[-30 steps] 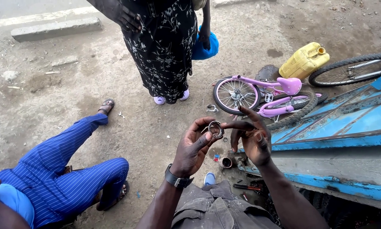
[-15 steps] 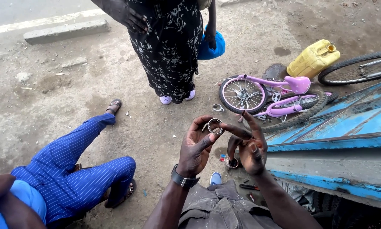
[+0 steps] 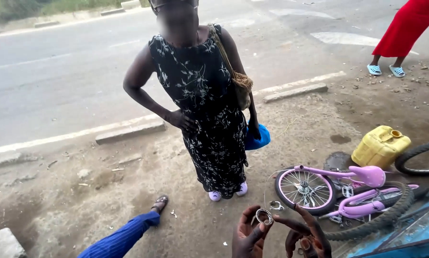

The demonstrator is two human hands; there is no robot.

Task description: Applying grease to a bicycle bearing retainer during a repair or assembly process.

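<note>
Left hand (image 3: pixel 247 235) pinches a bearing ring (image 3: pixel 264 216), right hand (image 3: pixel 306 236) loosely open beside; pink bicycle (image 3: pixel 341 191) lies just beyond

Both hands sit right at the bottom edge of the view, raised in front of the wearer, forearms cut off. The left hand (image 3: pixel 248 234) is palm-up-ish, fingers spread and curled a bit – thumb and fingertips pinched together up top. The right hand (image 3: pixel 306 236) is just beside it, index finger stretched toward the left fingertips, other fingers bent loosely inward.
</note>
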